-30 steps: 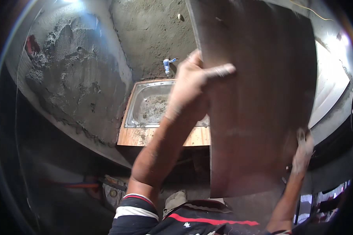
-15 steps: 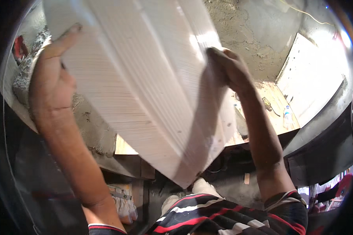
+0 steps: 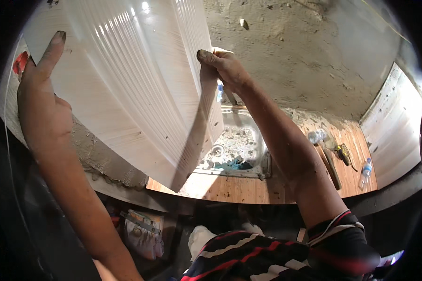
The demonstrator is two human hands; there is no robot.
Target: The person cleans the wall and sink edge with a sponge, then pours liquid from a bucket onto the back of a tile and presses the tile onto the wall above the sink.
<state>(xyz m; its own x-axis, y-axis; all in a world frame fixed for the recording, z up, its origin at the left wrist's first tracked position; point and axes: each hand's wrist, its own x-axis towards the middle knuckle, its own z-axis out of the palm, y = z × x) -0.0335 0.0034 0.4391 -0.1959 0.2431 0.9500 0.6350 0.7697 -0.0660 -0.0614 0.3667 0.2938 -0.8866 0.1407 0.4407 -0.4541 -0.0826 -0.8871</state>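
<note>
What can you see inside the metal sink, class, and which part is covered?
Pale crumbly debris, blue-green material and a round drain show inside the sink. The ridged panel blocks the sink's left part from view, so anything there cannot be seen.

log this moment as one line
left hand: holds ribbed panel, left edge | right hand: holds right edge | sink: partly hidden behind panel

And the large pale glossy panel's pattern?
Pale glossy panel: bands of fine parallel lines between plainer strips; head view.
</note>
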